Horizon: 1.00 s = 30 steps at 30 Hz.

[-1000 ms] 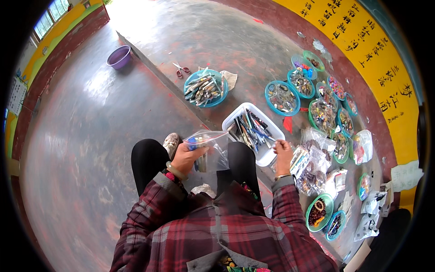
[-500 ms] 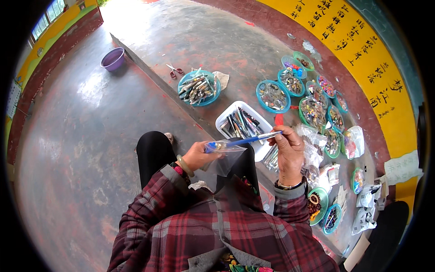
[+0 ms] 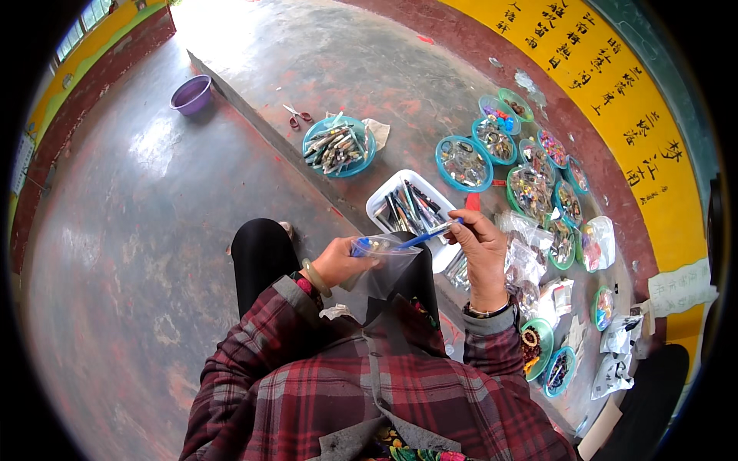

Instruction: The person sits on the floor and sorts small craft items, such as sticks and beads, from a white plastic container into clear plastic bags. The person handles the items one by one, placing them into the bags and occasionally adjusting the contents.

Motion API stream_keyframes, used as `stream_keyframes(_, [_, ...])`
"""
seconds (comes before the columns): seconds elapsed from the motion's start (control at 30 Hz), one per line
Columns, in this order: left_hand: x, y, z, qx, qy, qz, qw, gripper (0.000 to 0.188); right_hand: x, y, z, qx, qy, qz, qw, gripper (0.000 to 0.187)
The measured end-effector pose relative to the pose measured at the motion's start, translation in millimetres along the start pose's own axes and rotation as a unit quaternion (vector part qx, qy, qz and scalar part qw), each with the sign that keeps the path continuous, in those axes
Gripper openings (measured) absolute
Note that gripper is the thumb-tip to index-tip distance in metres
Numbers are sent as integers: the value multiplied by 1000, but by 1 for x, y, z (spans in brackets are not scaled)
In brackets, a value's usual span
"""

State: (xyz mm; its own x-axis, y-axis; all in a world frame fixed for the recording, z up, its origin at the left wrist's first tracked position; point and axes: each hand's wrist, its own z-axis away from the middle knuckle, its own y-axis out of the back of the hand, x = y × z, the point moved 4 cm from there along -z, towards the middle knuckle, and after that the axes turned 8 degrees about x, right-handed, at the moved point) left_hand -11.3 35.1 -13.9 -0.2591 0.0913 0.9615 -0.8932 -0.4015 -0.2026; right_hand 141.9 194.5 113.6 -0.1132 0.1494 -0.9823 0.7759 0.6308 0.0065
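Note:
Over my lap, my left hand [image 3: 338, 263] pinches the edge of a clear plastic bag [image 3: 388, 275], which hangs down from its fingers. Something small and blue [image 3: 361, 245] shows at those fingertips; its kind is unclear. The thumb and fingers of my right hand [image 3: 483, 257] are closed on one end of a slim blue pen [image 3: 419, 239]. The pen slants down to the left, its far end at the bag; whether it is inside or only behind the film, I cannot tell. Just beyond my hands stands a white tub [image 3: 377, 201] with several pens in it.
A blue basin [image 3: 366, 163] full of pens sits farther ahead, with red-handled scissors [image 3: 297, 119] beside it. Several bowls of small trinkets, including a blue-rimmed one [image 3: 444, 178], crowd the right. A floor ledge [image 3: 257, 131] runs diagonally. At the far left stands a purple basin [image 3: 189, 104].
My right hand has shifted slightly left and tilted the blue pen, bringing it closer to the bag. My left hand stays nearly in place, still gripping the bag.

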Motion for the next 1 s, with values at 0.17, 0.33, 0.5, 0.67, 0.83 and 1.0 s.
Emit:
stream_keyframes(0.17, [-1, -1, -1, -14, 5, 27, 1000, 37, 11, -17, 0, -37, -58, -12, 998, 18])
stream_keyframes(0.33, [1, -2, -1, -15, 10, -1, 1000, 34, 25, -30, 1, -77, -81, -9, 994, 16])
stream_keyframes(0.5, [1, -5, 0, -24, 17, 7, 1000, 30, 32, -38, 2, -79, -61, 65, 993, 16])
stream_keyframes(0.67, [4, -6, 1, -13, 4, 29, 999, 30, 37, -42, 1, -85, 66, 175, 979, 17])
stream_keyframes(0.83, [7, -6, 2, -10, 2, 47, 999, 33, 40, -49, 6, -67, 109, 200, 971, 18])
stream_keyframes(1.0, [-2, -4, -2, 3, 8, 86, 996, 33, 35, -56, 14, -56, 186, 263, 945, 18])
